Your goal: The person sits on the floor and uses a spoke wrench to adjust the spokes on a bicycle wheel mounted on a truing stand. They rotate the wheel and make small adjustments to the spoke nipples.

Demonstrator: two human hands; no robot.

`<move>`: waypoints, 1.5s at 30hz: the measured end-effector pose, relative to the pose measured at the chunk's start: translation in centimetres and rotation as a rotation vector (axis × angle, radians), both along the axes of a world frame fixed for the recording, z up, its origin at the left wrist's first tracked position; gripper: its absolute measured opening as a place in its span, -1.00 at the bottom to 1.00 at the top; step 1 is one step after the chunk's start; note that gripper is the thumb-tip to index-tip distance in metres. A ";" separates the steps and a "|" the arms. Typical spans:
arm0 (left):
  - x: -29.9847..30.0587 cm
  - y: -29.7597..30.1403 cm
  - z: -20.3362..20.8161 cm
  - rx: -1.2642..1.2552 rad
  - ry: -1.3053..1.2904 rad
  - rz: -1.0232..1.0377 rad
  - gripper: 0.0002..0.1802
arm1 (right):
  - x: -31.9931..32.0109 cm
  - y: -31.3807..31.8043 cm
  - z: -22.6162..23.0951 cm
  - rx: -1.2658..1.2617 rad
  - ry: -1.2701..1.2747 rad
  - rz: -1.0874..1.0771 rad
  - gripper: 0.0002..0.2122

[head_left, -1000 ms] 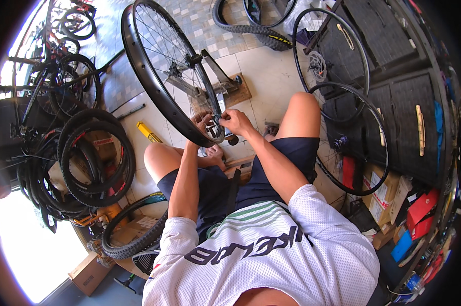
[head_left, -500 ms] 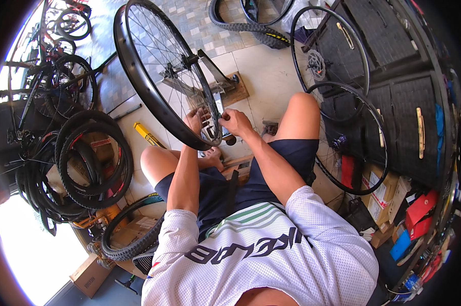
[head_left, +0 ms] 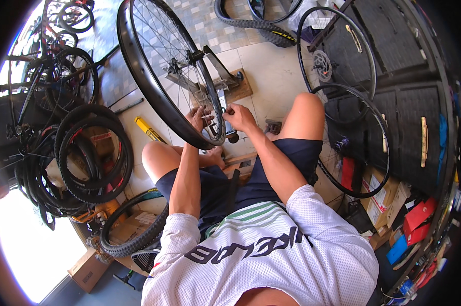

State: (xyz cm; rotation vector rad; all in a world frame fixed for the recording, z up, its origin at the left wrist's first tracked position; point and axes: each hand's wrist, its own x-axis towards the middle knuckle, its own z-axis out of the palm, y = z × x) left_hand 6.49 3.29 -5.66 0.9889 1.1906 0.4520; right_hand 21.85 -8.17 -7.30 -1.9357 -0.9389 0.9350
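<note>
A black spoked bicycle wheel (head_left: 141, 84) stands upright, leaning a little, in a metal truing stand (head_left: 217, 66) on a wooden base (head_left: 243, 91). My left hand (head_left: 197, 119) is at the wheel's lower part, its bent fingers closed about the rim and spokes. On the wheel's other side my right hand (head_left: 241, 118) pinches close by the rim edge. Whatever lies between its thumb and fingers is too small to make out. The wheel sits between my two hands, above the floor in front of my knees.
Loose tyres (head_left: 90, 158) pile up at the left, near parked bicycles (head_left: 70, 76). A yellow box (head_left: 148, 128) lies by my left knee. Bare wheels (head_left: 375, 178) lean on dark cabinets (head_left: 409, 122) at the right. More tyres (head_left: 276, 36) lie at the far side.
The whole view has shifted slightly. Both hands stay at the wheel's lower rim, with my right hand's fingers a little farther from the rim edge.
</note>
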 end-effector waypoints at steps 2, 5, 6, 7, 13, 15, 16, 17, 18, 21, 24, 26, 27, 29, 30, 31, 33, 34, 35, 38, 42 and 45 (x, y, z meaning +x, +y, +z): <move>0.2 -0.4 0.1 0.057 0.082 -0.019 -0.64 | 0.0 -0.1 -0.2 0.002 0.012 0.025 -0.70; 0.5 -1.0 0.0 0.159 0.159 -0.085 -0.57 | -0.1 -0.2 -0.2 0.003 0.043 0.075 -0.70; 0.3 -0.9 -0.2 0.237 0.204 -0.134 -0.60 | -0.3 -0.2 -0.2 0.002 0.055 0.089 -0.69; 0.1 -1.0 -0.4 0.219 0.158 -0.130 -0.61 | -0.4 -0.2 -0.1 0.000 0.067 0.103 -0.69; 0.0 -1.4 -0.4 0.128 -0.068 -0.082 -0.71 | -0.4 -0.2 -0.4 0.048 0.298 0.183 -0.72; -0.2 -1.4 -0.6 0.157 -0.023 -0.069 -0.73 | -0.7 -0.1 -0.1 0.086 0.330 0.198 -0.72; -0.5 -1.3 -0.7 0.168 -0.011 -0.088 -0.71 | -0.9 -0.1 0.3 0.105 0.347 0.208 -0.71; -0.7 -1.0 -0.8 0.179 0.002 -0.106 -0.69 | -0.8 0.0 0.7 0.096 0.332 0.236 -0.71; -0.5 -1.0 -0.4 0.187 0.011 -0.132 -0.67 | -0.5 0.0 0.8 0.084 0.315 0.256 -0.71; -0.2 -1.4 0.7 0.220 0.015 -0.092 -0.70 | 0.0 0.2 1.1 0.083 0.413 0.320 -0.71; -0.3 -0.8 1.4 0.200 0.065 -0.044 -0.75 | -0.4 0.0 1.3 0.074 0.633 0.310 -0.71; -0.4 -1.1 1.7 0.149 -0.065 0.017 -0.78 | -0.6 0.1 1.7 0.002 0.856 0.331 -0.72; -0.1 -1.2 2.2 0.122 -0.133 0.038 -0.79 | -0.3 0.2 1.2 -0.059 0.994 0.358 -0.73; 0.3 -1.3 3.4 0.078 -0.100 -0.032 -0.79 | 0.2 0.0 0.1 -0.126 1.159 0.379 -0.73; -0.1 -1.1 3.5 0.063 -0.078 -0.057 -0.78 | 0.2 0.1 0.3 -0.131 1.191 0.388 -0.74; -0.3 -0.8 3.1 0.090 -0.090 -0.069 -0.78 | 0.1 0.2 0.4 -0.136 1.222 0.396 -0.74; -0.5 -0.4 2.7 0.142 -0.115 -0.094 -0.77 | -0.1 0.3 1.2 -0.141 1.161 0.382 -0.74; -0.7 -0.3 2.5 0.136 -0.121 -0.091 -0.76 | -0.3 0.3 1.8 -0.144 1.131 0.376 -0.74; -0.9 -0.2 2.3 0.129 -0.128 -0.088 -0.76 | -0.5 0.3 2.4 -0.143 1.063 0.366 -0.74; -0.4 -0.3 2.0 0.131 -0.140 -0.090 -0.75 | -1.2 0.4 2.9 -0.083 0.772 0.297 -0.69; -0.3 0.1 0.9 0.166 -0.143 -0.080 -0.73 | -2.6 0.8 2.9 -0.023 0.301 0.187 -0.58; -0.3 0.0 1.1 0.225 -0.084 -0.079 -0.71 | -3.0 0.8 4.0 -0.026 0.128 0.145 -0.53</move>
